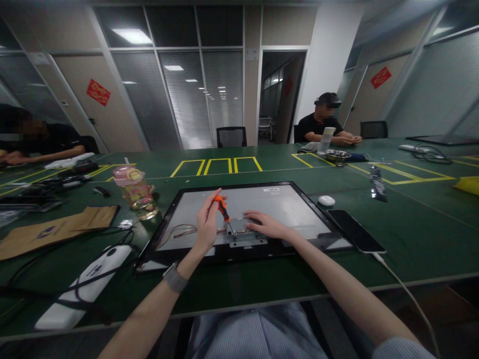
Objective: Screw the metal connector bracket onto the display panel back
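A flat display panel (284, 214) with a black frame and grey back lies on the green table in front of me. My left hand (207, 222) holds an orange-and-black screwdriver (223, 209) by its handle, tilted, with the shaft pointing down at a metal bracket (247, 240) near the panel's front edge. Whether the tip sits in a screw is too small to tell. My right hand (267, 225) rests on the panel beside the bracket, its fingers stretched out. Thin wires (181, 230) run across the panel left of the bracket.
A phone (355, 231) with a charging cable and a white earbud case (326, 200) lie right of the panel. On the left are a drink bottle (137, 192), a brown paper bag (56, 232) and a white device (86, 286) with black cables. Two people sit across the table.
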Demonstrator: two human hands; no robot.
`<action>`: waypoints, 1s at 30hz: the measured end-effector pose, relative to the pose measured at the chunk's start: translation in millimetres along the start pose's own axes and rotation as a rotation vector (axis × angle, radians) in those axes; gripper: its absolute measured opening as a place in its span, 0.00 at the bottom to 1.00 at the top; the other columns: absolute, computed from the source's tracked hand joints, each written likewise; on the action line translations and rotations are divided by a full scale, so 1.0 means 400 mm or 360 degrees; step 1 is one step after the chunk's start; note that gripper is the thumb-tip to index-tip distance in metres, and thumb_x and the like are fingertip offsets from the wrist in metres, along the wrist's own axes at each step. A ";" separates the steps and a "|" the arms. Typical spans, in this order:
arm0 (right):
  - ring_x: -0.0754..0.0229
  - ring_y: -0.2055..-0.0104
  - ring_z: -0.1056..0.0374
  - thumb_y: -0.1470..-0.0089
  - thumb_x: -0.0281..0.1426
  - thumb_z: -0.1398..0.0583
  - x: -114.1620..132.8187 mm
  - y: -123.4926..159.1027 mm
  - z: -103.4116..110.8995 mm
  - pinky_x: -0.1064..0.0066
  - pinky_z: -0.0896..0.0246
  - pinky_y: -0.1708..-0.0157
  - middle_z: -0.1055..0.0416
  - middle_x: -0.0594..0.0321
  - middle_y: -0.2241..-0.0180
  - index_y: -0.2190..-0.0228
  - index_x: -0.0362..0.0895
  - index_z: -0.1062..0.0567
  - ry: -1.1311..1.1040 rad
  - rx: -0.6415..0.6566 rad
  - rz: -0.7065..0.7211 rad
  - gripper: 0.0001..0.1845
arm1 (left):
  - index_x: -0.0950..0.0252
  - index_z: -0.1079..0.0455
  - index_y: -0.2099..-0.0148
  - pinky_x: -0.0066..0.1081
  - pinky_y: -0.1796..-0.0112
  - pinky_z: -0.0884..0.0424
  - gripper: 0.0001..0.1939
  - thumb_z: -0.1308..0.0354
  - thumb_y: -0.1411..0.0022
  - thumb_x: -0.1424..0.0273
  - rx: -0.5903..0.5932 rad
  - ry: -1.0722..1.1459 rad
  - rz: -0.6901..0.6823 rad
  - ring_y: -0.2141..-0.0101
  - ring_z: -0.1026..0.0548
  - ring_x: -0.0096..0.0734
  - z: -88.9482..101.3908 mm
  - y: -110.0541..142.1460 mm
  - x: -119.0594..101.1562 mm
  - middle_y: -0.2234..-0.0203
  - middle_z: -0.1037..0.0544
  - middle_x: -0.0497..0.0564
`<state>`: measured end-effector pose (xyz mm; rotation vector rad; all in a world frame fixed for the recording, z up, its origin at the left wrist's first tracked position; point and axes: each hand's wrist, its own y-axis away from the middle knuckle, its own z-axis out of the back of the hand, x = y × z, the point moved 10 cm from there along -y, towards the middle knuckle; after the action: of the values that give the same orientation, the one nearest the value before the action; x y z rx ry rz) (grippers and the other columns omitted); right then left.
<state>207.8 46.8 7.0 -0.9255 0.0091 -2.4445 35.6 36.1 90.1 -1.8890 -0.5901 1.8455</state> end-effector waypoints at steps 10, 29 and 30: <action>0.50 0.40 0.44 0.42 0.48 0.48 -0.004 -0.003 -0.003 0.56 0.51 0.40 0.38 0.53 0.42 0.48 0.42 0.31 -0.0009 -0.0004 0.0023 0.28 | 0.63 0.32 0.46 0.28 0.58 0.32 0.18 0.49 0.36 0.64 -0.0021 -0.0059 -0.0028 0.61 0.26 0.30 0.001 0.000 -0.004 0.59 0.23 0.53; 0.50 0.40 0.45 0.42 0.48 0.48 -0.002 0.002 0.000 0.56 0.52 0.39 0.39 0.53 0.42 0.48 0.42 0.31 -0.0005 0.0009 -0.0037 0.29 | 0.64 0.34 0.43 0.32 0.54 0.31 0.20 0.52 0.35 0.65 0.0021 -0.0002 0.0008 0.59 0.24 0.32 -0.003 0.000 -0.006 0.57 0.22 0.54; 0.50 0.40 0.45 0.42 0.48 0.48 -0.001 0.002 0.001 0.57 0.53 0.39 0.39 0.52 0.42 0.48 0.42 0.31 0.0002 0.0009 -0.0037 0.29 | 0.64 0.34 0.43 0.32 0.54 0.31 0.20 0.52 0.35 0.65 0.0022 -0.0009 0.0005 0.59 0.24 0.32 -0.003 0.000 -0.006 0.57 0.22 0.54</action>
<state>208.6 46.5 6.7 -0.9262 -0.0081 -2.4651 36.8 34.6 92.1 -1.8773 -0.5752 1.8530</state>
